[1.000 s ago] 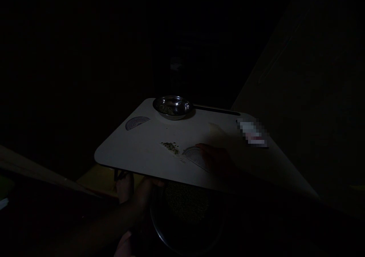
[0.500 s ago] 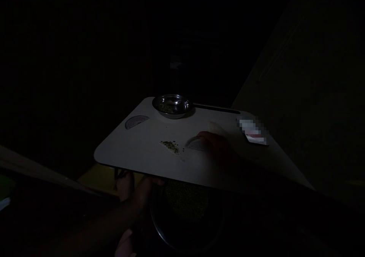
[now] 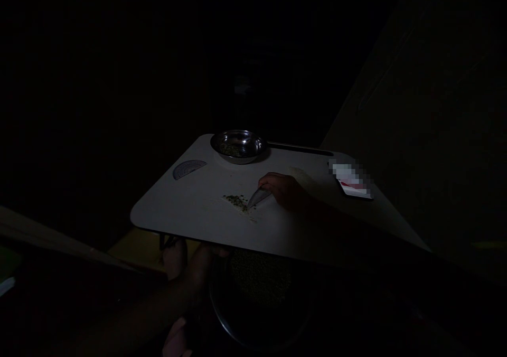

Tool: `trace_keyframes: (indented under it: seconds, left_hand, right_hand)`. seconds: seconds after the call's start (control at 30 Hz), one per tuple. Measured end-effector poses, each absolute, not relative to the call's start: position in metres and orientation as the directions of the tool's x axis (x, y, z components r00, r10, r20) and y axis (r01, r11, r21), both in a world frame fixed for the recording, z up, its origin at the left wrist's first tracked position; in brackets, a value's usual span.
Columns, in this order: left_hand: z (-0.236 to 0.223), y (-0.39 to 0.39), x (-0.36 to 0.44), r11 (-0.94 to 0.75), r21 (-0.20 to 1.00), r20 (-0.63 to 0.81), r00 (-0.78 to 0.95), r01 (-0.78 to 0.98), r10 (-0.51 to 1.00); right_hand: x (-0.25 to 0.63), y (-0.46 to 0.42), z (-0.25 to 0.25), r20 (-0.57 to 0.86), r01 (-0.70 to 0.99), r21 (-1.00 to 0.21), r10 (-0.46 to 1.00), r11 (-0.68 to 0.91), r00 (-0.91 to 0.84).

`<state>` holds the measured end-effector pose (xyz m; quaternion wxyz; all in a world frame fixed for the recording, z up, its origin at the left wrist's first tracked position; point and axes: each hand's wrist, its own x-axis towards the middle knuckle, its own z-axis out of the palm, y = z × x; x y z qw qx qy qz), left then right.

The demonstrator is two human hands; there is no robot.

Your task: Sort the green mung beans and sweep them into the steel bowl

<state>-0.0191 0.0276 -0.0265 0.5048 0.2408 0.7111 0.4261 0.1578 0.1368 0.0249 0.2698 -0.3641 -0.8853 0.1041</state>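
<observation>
Head view, very dark: right hand [image 3: 283,190] pinched around a half-round scraper [image 3: 259,197], tip just beside crushed green herbs [image 3: 236,203] on a white lap board [image 3: 166,214]. Left hand [image 3: 194,272] at the board's near edge, grip lost in shadow. Steel bowl [image 3: 238,147] at the far edge; blurred object [image 3: 350,180] unreadable.

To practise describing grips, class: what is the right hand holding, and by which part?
The right hand holds a half-round protractor, tilted up on edge, by the end away from the green grains; the dark hides exactly how the fingers sit.
</observation>
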Motion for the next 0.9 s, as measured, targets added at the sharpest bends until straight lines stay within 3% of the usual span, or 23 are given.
trace_keyframes:
  seconds: [0.1, 0.33, 0.57, 0.9]
  left_hand:
    - [-0.029, 0.027, -0.020, 0.484, 0.874, -0.450, -0.436, -0.037, 0.780]
    - [-0.019, 0.027, -0.015, 0.514, 0.855, -0.498, -0.395, -0.071, 0.772]
    - [-0.017, 0.026, -0.014, 0.482, 0.875, -0.449, -0.442, -0.041, 0.777]
    - [-0.026, 0.025, -0.019, 0.420, 0.907, -0.390, -0.457, -0.039, 0.800]
  right_hand:
    - [0.157, 0.139, 0.031, 0.425, 0.591, -0.381, 0.703, 0.711, -0.571]
    - [0.161, 0.135, 0.043, 0.395, 0.734, -0.425, 0.838, 0.529, -0.376]
    - [0.175, 0.126, 0.036, 0.244, 0.640, -0.457, 0.779, 0.617, -0.577]
    - [0.178, 0.129, 0.028, 0.216, 0.715, -0.350, 0.795, 0.605, -0.566]
